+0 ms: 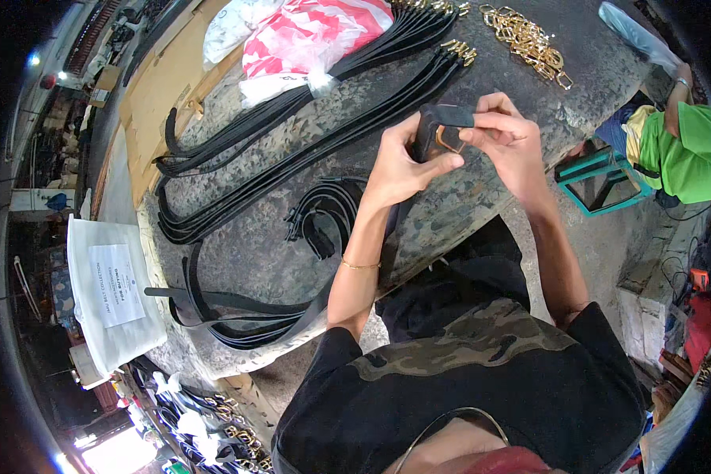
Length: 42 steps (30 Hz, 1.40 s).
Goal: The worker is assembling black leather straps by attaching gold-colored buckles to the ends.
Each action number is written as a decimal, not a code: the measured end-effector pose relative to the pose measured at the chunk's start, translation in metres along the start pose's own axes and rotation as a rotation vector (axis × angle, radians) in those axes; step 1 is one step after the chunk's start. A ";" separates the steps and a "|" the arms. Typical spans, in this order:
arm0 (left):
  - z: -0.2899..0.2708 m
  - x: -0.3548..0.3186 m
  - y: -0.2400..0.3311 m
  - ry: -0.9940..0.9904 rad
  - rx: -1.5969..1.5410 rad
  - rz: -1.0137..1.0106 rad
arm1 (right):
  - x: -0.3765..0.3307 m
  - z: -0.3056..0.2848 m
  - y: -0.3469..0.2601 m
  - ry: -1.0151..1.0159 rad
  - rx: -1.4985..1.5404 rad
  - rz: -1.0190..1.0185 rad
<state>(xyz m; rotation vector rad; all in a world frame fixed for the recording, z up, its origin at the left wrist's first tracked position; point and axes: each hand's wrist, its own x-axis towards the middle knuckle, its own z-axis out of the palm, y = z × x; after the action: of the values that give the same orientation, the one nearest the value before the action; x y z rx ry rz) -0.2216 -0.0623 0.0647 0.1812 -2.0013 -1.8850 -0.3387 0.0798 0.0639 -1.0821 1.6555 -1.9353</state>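
Observation:
Above the near side of the table, my left hand (399,162) is closed around a black belt (450,117), its thumb stretched out toward the right. Fingers of my right hand (513,136) pinch the belt's end, which is bent over. A gold-coloured buckle (450,141) shows between the two hands, at the fold of the strap. How the strap runs through the buckle is partly hidden by my fingers. Below my left hand, a length of black strap hangs down behind the wrist. Left of that forearm lies a coiled bunch of black straps (324,207).
Bundles of black belts with gold ends (316,142) stretch across the table (253,257). Loose gold buckles (528,43) lie at the far right, a red-and-white plastic bag (316,35) at the back. A white container (83,261) stands left; a teal stool (600,182) and another person (683,150) are right.

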 end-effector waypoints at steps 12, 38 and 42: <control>-0.012 -0.002 -0.005 -0.028 -0.087 -0.119 | 0.002 0.008 -0.024 -0.116 -0.725 -0.564; 0.011 -0.008 -0.001 0.296 0.535 0.263 | 0.014 0.016 -0.038 -0.026 -0.764 -0.111; 0.010 -0.003 -0.002 0.286 0.363 0.172 | 0.013 0.018 -0.029 0.032 -0.636 -0.190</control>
<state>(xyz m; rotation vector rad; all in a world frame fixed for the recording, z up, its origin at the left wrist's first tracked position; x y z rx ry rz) -0.2223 -0.0524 0.0622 0.3433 -2.0644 -1.3002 -0.3279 0.0653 0.0964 -1.4779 2.3426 -1.5547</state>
